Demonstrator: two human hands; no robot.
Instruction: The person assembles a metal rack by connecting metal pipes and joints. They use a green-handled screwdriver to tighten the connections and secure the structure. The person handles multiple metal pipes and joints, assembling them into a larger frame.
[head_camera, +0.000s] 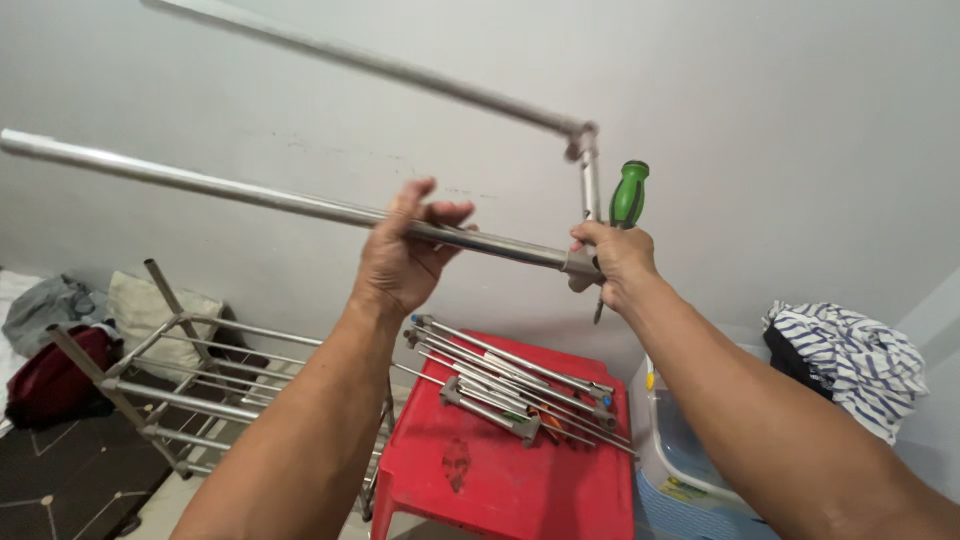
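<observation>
Both arms raised, forearms angled up. Left hand (405, 255) grip clenched around long silver metal tube (250, 195). Right hand (620, 262), just beside the tube's grey end joint (582, 265), grasps green-handled screwdriver (628, 195) upright.

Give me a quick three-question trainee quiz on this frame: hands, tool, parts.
1. True or false: the left hand grips a metal tube.
2. Which tool does the right hand hold against the tube's end joint?
A. a green-handled screwdriver
B. a hammer
C. a wrench
3. Fill in: the loose metal rods lie on a ____ plastic stool.

Key:
1. True; its fingers wrap the tube.
2. A
3. red
</observation>
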